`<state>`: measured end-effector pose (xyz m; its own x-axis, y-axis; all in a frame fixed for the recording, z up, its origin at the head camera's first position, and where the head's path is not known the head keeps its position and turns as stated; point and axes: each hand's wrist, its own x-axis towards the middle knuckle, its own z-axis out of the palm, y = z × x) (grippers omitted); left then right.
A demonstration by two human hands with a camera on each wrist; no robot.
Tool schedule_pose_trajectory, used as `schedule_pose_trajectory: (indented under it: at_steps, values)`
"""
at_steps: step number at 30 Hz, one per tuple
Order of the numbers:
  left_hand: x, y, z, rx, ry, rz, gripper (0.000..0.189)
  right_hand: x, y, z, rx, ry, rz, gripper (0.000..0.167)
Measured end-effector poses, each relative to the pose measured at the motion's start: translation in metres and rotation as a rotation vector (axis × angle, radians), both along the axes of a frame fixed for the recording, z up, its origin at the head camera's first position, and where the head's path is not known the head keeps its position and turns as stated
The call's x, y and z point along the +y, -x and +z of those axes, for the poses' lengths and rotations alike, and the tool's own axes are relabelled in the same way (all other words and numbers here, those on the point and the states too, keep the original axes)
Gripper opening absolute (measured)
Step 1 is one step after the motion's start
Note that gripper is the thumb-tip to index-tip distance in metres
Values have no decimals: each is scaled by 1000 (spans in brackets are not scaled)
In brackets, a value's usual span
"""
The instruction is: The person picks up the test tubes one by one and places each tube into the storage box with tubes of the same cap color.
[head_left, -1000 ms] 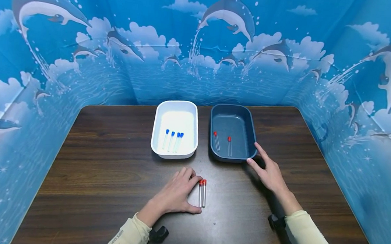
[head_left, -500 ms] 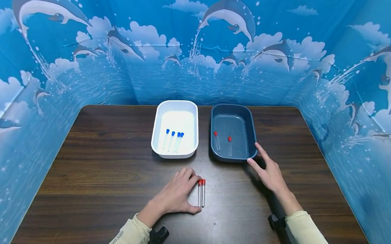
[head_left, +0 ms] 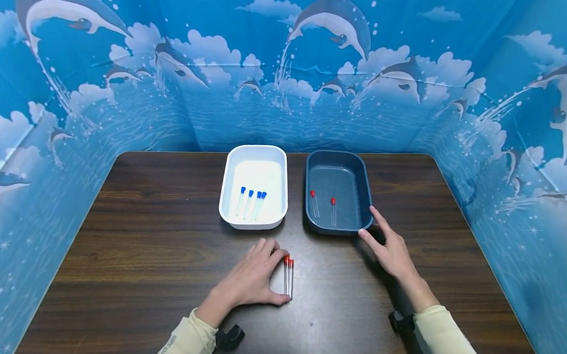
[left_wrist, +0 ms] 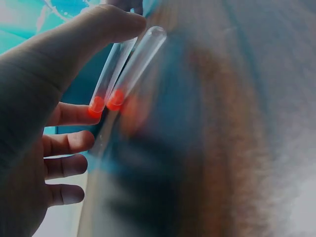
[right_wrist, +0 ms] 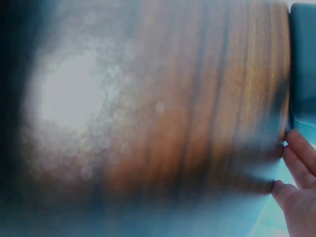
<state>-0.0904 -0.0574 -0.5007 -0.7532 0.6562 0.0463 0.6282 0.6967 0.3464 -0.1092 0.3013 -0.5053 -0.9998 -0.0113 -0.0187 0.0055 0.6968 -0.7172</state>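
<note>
The left hand (head_left: 246, 282) pinches one red-capped tube (head_left: 286, 276) at its two ends, with thumb and index finger; the second tube (head_left: 291, 279) is just beside, at 3 o'clock. The right hand (head_left: 395, 255), fingers spread wide, touches the dark tray (head_left: 334, 177), at 1 o'clock from these tubes.

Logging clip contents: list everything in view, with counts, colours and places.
Table: 1, dark brown, foreground.
Dolphin-print curtain: 1, blue, behind table.
White tray: 1, white, table's far side.
Dark tray: 1, blue-grey, right of white tray.
Blue-capped test tubes: 4, clear, in white tray.
Red-capped test tubes: 2, clear, in dark tray.
Other red-capped test tubes: 2, clear, before the trays.
Wrist cameras: 2, black, one per wrist.
Sleeves: 2, pale yellow, forearms.
Left hand: 1, pinching those other tubes.
Right hand: 1, at dark tray's corner.
</note>
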Motion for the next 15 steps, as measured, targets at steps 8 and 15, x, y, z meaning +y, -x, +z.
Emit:
schedule_pose_trajectory:
  at_steps: [8, 15]
  values:
    - [0, 6, 9, 37, -7, -3, 91, -1, 0, 0, -4, 2, 0, 72]
    - [3, 10, 21, 77, -31, -12, 90, -1, 0, 0, -10, -2, -3, 72]
